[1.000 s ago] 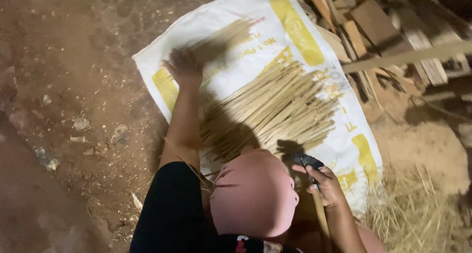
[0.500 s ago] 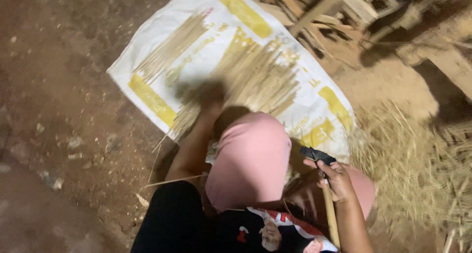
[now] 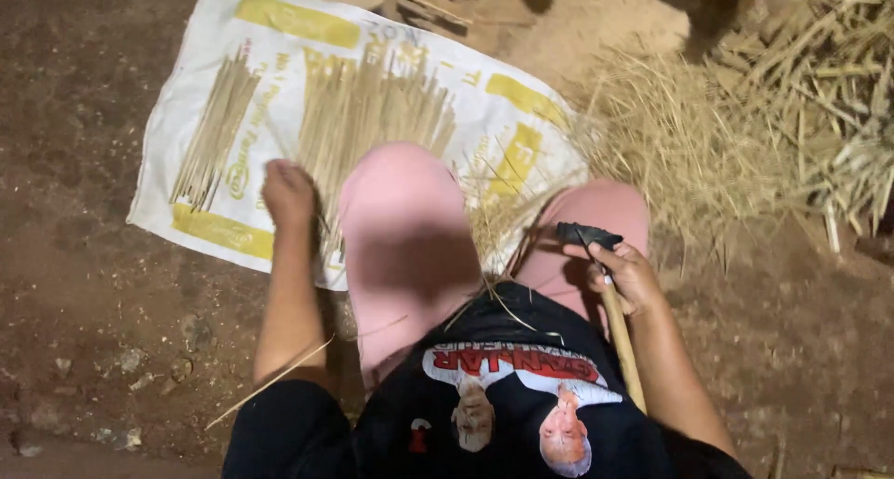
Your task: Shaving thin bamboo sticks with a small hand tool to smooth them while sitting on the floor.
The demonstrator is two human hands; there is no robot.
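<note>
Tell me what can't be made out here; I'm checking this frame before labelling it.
Head view:
- Left hand: fingers curl down over the thin sticks, grip unseen.
- Tool in the right hand: dark head too small to identify.
- Middle sticks' near ends: hidden behind the pink knee.
- Straw pile: cut by the right edge.

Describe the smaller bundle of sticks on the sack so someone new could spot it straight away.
Find the white sack with yellow bands spread on the dirt ahead of the person's knees. Two groups of thin pale sticks lie on it; the smaller bundle is near the sack's left edge, up and left of the left hand. It is narrow and tidy, unlike the wide, fanned-out pile beside it.
</note>
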